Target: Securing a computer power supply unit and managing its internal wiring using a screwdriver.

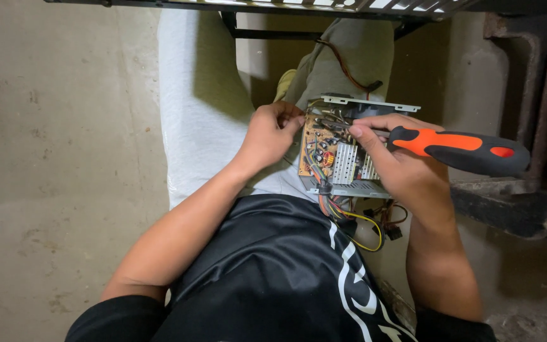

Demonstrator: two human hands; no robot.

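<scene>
On the lap: open power supply unit (343,155) | left hand (272,134) fingers pinched at its left edge | right hand (394,158) wrapped around orange-black screwdriver (457,151), tip over the circuit board (321,147).

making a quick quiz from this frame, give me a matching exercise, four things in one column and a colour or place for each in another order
Things:
1. screwdriver handle
2. circuit board
3. left hand
4. loose wires

Descriptions:
A. grips the board's left edge
B. orange and black
C. hang below the metal case, above the black shirt
D. brown, inside the open metal case on the lap

Pairs: 1-B, 2-D, 3-A, 4-C
</scene>
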